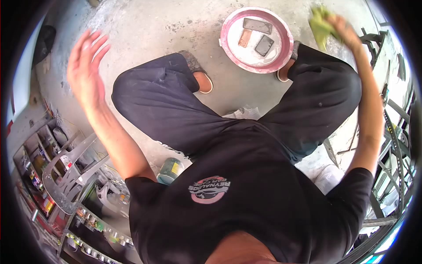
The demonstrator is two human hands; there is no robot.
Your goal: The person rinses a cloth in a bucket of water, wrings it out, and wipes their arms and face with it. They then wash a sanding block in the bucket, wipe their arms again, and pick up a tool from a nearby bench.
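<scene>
My left hand (85,70) is raised at the left, its fingers stretched apart, holding nothing. At the upper right, my right hand (345,31) is closed on a yellow-green cloth (321,25), which hangs from the fingers and is slightly blurred. Between my feet and ahead of me, nearer the right foot, a round pink basin (225,42) stands on the floor. Inside it, in whitish liquid or residue, lie a long dark rectangular block (257,25), a small orange-brown block (245,38) and a dark grey block (264,45). Neither hand touches the basin.
Stained concrete floor (154,31) spreads ahead. A grey plastic chair (59,176) and shelves of cans and bottles (94,226) stand at the left. A labelled tub (170,170) sits beside my left hip. Dark metal frames (391,163) line the right side, close to my arm.
</scene>
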